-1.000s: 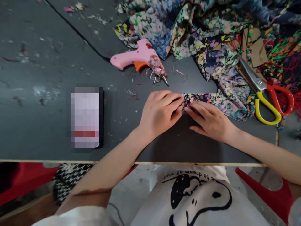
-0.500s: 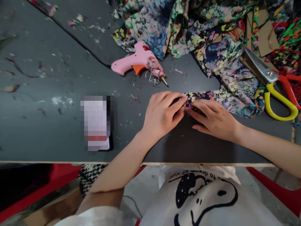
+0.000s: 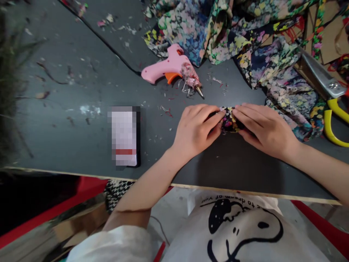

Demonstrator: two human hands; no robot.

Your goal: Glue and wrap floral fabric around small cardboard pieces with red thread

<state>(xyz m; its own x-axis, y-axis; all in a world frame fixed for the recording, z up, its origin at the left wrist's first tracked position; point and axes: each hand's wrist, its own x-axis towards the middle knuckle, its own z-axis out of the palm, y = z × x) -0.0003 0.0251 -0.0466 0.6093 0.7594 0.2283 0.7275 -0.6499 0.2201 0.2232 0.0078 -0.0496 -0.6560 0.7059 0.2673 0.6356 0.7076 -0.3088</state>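
Both the left hand (image 3: 199, 125) and the right hand (image 3: 268, 127) grip a narrow floral strip (image 3: 229, 120), fingers bent and thumbs on the near side. The strip lies directly between them, low over the dark grey surface (image 3: 81, 149); its left end meets the left fingertips, and the right fingers lie across its other side. Only a short dark piece with yellow and pink blooms shows in the gap. Whether it joins the floral cloth (image 3: 282, 78) behind the right hand cannot be told, since that hand covers the place.

Just beyond the left hand are loose thread scraps (image 3: 167, 110). Past those rests a pink glue gun (image 3: 165, 69), its metal nozzle pointing toward the strip and its black cord (image 3: 103, 42) running to the far left. Left of the left hand, well apart from it, is a phone-like object (image 3: 124, 134) with a blurred-out face. The cloth spreads in crumpled folds along the far side. At the right, scissors (image 3: 334, 85) with a yellow handle lie partly out of view, near cardboard pieces (image 3: 332, 43). On the near side, below the surface's edge, is the person's white printed shirt (image 3: 231, 233).
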